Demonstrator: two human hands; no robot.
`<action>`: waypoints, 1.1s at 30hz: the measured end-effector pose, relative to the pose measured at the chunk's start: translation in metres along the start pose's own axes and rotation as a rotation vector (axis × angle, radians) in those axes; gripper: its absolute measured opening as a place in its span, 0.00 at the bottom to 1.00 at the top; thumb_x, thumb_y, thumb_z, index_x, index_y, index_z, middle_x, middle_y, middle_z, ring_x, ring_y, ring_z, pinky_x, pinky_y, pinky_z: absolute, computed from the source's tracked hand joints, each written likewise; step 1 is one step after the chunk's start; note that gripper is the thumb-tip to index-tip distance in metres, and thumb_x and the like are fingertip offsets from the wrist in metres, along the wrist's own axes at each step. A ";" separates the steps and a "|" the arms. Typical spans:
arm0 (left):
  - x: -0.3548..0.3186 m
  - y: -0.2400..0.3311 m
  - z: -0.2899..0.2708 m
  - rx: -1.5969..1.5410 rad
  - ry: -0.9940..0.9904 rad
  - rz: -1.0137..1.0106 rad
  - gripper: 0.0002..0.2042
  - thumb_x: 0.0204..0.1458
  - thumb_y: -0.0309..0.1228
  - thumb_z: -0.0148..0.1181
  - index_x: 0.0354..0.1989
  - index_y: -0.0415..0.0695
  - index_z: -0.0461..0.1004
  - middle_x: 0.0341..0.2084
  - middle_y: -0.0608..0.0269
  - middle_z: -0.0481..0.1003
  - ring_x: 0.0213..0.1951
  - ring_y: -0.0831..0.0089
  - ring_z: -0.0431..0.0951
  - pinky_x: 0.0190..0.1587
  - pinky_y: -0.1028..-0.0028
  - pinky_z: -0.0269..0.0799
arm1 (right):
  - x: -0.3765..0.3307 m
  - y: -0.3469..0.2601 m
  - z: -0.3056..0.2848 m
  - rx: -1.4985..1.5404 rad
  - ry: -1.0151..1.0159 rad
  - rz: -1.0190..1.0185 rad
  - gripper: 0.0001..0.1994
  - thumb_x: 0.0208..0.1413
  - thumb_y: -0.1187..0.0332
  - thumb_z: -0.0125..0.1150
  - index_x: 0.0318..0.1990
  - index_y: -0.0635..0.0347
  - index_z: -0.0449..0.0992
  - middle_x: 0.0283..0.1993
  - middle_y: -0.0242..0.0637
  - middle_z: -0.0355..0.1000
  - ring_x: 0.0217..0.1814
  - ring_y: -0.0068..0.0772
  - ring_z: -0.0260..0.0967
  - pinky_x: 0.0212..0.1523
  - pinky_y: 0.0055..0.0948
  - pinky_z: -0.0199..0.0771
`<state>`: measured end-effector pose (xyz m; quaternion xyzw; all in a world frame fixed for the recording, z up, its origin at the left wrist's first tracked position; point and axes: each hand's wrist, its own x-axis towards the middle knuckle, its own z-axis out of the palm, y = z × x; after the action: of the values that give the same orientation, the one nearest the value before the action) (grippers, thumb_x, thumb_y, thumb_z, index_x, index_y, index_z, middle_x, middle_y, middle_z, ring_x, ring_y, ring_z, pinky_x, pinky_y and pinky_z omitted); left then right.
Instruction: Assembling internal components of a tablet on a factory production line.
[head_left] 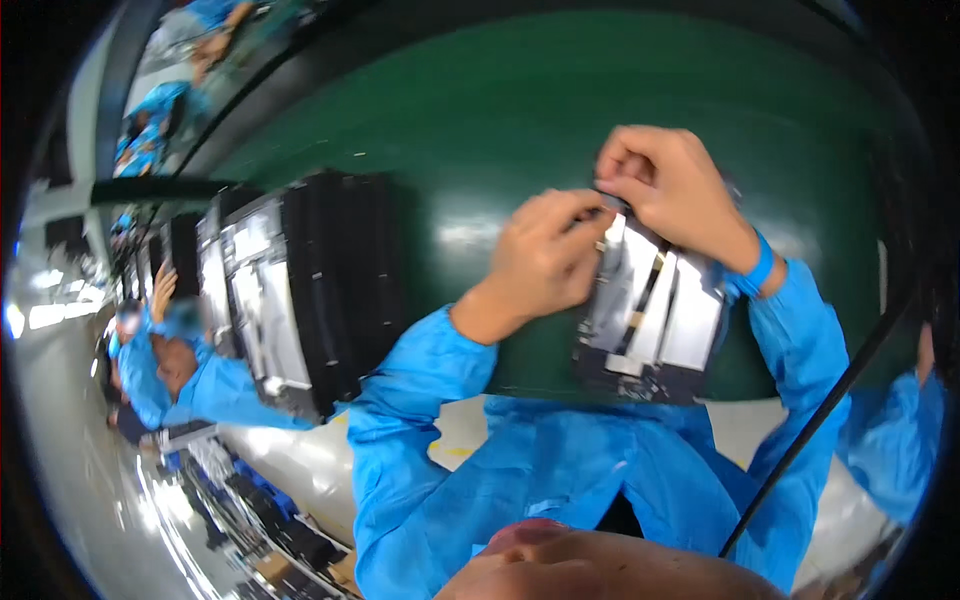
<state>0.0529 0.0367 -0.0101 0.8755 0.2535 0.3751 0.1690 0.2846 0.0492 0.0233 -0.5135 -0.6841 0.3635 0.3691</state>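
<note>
A flat black-framed unit (688, 318) with shiny silver panels lies on the green work surface in front of me. My left hand (548, 252) is at its far left corner, thumb and fingertips pinched together. Just beyond that corner, my right hand (680, 190) is curled, with its fingertips close to the left ones. A small dark bit shows between the two hands at the unit's far edge. Whether it is part of the unit or a loose piece, I cannot tell. What either pinch holds is too small and blurred to name.
Several similar black units (335, 280) stand close together to my left. The green work surface (480, 110) stretches away ahead. A co-worker's blue sleeve (250, 390) reaches in behind the units, and another person in blue (895, 440) is at the right edge.
</note>
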 end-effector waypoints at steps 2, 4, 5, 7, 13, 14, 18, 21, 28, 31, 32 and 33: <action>-0.001 0.000 -0.006 0.029 -0.018 -0.026 0.20 0.47 0.14 0.65 0.51 0.39 0.89 0.51 0.51 0.85 0.43 0.55 0.87 0.47 0.61 0.85 | 0.007 0.004 0.002 -0.002 -0.032 -0.013 0.05 0.53 0.71 0.75 0.37 0.57 0.86 0.28 0.39 0.83 0.30 0.39 0.83 0.32 0.40 0.76; -0.005 0.002 -0.009 0.059 -0.040 -0.054 0.20 0.51 0.14 0.64 0.52 0.40 0.89 0.53 0.50 0.85 0.46 0.54 0.88 0.49 0.61 0.85 | 0.009 0.006 0.001 -0.017 -0.044 -0.093 0.03 0.58 0.76 0.75 0.38 0.63 0.85 0.25 0.36 0.80 0.26 0.26 0.75 0.31 0.32 0.72; -0.004 0.003 -0.008 0.072 -0.050 -0.072 0.19 0.52 0.14 0.64 0.52 0.39 0.89 0.54 0.50 0.86 0.48 0.53 0.88 0.51 0.61 0.85 | 0.008 0.010 0.000 -0.016 -0.048 -0.096 0.04 0.58 0.75 0.75 0.39 0.62 0.86 0.24 0.35 0.79 0.26 0.27 0.74 0.31 0.33 0.71; -0.002 0.006 -0.007 0.049 -0.068 -0.110 0.18 0.55 0.14 0.63 0.52 0.40 0.89 0.55 0.49 0.86 0.51 0.52 0.89 0.53 0.61 0.85 | 0.006 0.011 -0.004 -0.007 -0.066 -0.028 0.04 0.58 0.75 0.75 0.39 0.62 0.86 0.24 0.35 0.78 0.26 0.27 0.72 0.31 0.33 0.68; -0.005 0.007 -0.007 0.042 -0.088 -0.106 0.17 0.57 0.14 0.62 0.52 0.38 0.87 0.55 0.48 0.86 0.51 0.52 0.89 0.54 0.61 0.85 | 0.001 0.006 -0.007 -0.022 -0.106 0.004 0.05 0.58 0.75 0.75 0.40 0.61 0.87 0.23 0.34 0.77 0.26 0.26 0.69 0.31 0.33 0.67; -0.005 0.007 -0.007 0.044 -0.091 -0.104 0.16 0.57 0.14 0.62 0.52 0.38 0.87 0.55 0.48 0.86 0.51 0.52 0.89 0.54 0.61 0.85 | 0.000 0.007 -0.007 -0.022 -0.106 0.009 0.05 0.58 0.75 0.75 0.40 0.61 0.87 0.23 0.34 0.77 0.26 0.26 0.69 0.31 0.33 0.67; -0.007 0.005 -0.006 0.033 -0.097 -0.115 0.16 0.56 0.13 0.62 0.52 0.38 0.87 0.55 0.48 0.86 0.52 0.52 0.89 0.55 0.61 0.85 | 0.001 0.009 -0.012 0.026 -0.131 0.016 0.05 0.58 0.75 0.75 0.41 0.61 0.87 0.23 0.34 0.77 0.27 0.26 0.70 0.32 0.34 0.67; -0.005 0.006 -0.008 0.040 -0.090 -0.110 0.17 0.56 0.13 0.62 0.52 0.37 0.87 0.55 0.48 0.86 0.52 0.52 0.89 0.56 0.60 0.84 | 0.004 0.007 -0.013 0.032 -0.144 0.013 0.07 0.55 0.75 0.73 0.41 0.60 0.88 0.25 0.36 0.79 0.27 0.32 0.74 0.32 0.38 0.70; 0.000 0.010 -0.007 0.035 -0.093 -0.129 0.16 0.57 0.13 0.62 0.52 0.36 0.87 0.55 0.46 0.85 0.53 0.50 0.88 0.58 0.60 0.83 | 0.004 0.009 -0.011 -0.031 -0.125 -0.014 0.05 0.57 0.75 0.74 0.41 0.62 0.87 0.24 0.35 0.78 0.28 0.27 0.72 0.34 0.34 0.70; 0.001 0.010 -0.006 0.013 -0.090 -0.134 0.14 0.59 0.14 0.62 0.51 0.35 0.86 0.55 0.45 0.85 0.53 0.50 0.88 0.58 0.59 0.83 | 0.004 0.006 -0.009 -0.017 -0.113 0.013 0.08 0.53 0.76 0.72 0.41 0.58 0.89 0.28 0.38 0.83 0.30 0.38 0.81 0.33 0.42 0.74; 0.001 0.009 -0.005 -0.010 -0.080 -0.138 0.14 0.60 0.14 0.62 0.51 0.35 0.86 0.55 0.45 0.85 0.53 0.50 0.89 0.58 0.59 0.83 | 0.004 0.006 -0.008 -0.017 -0.113 0.014 0.08 0.53 0.76 0.72 0.41 0.58 0.89 0.28 0.38 0.83 0.30 0.38 0.81 0.33 0.42 0.74; 0.000 0.009 -0.004 -0.033 -0.071 -0.142 0.13 0.60 0.14 0.62 0.51 0.34 0.86 0.55 0.44 0.85 0.53 0.49 0.89 0.58 0.59 0.84 | 0.004 0.006 -0.007 -0.004 -0.101 0.006 0.06 0.55 0.77 0.71 0.40 0.61 0.88 0.26 0.38 0.80 0.28 0.32 0.77 0.32 0.37 0.71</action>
<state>0.0528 0.0299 -0.0026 0.8652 0.3026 0.3351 0.2183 0.2922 0.0547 0.0216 -0.4973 -0.7011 0.3887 0.3318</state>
